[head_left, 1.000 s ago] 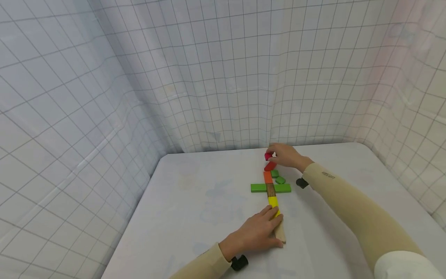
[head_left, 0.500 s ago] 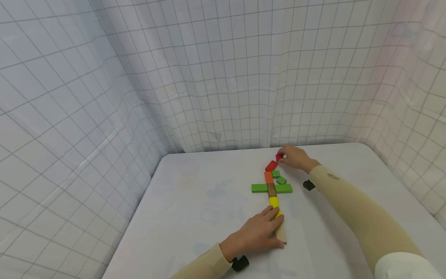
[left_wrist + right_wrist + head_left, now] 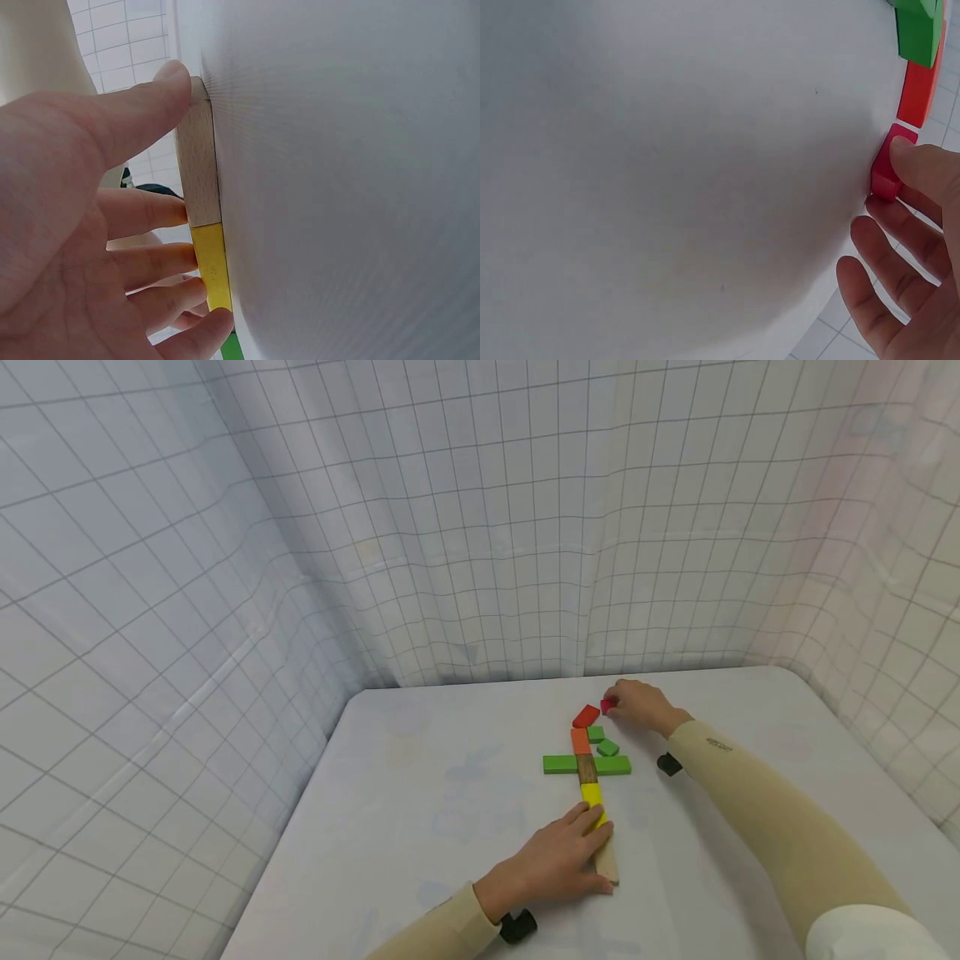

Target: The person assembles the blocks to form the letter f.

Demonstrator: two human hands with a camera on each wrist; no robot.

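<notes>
In the head view my right hand [image 3: 642, 705] pinches a small pink block [image 3: 606, 705] at the far end of a row of flat wooden blocks. The right wrist view has the thumb on top of that pink block [image 3: 886, 166], which lies just short of the red block [image 3: 919, 94]. Nearer me, my left hand [image 3: 551, 862] rests against the yellow block [image 3: 591, 794] and the plain wood block [image 3: 607, 862]. Its fingertips touch their side, and its thumb lies at the plain block's near end [image 3: 198, 91].
Beyond the yellow block come a brown block [image 3: 587, 769], an orange block [image 3: 581, 741] and a slanted red one. A green bar [image 3: 559, 765] lies left of the brown block, another green bar [image 3: 614, 766] right of it. Two small green blocks [image 3: 607, 748] sit beside the orange one. A grid-lined curtain [image 3: 480, 552] surrounds the white table.
My right hand has carried the pink block from above the red block's far end to its right side, and slightly nearer me. The left hand has stayed in place.
</notes>
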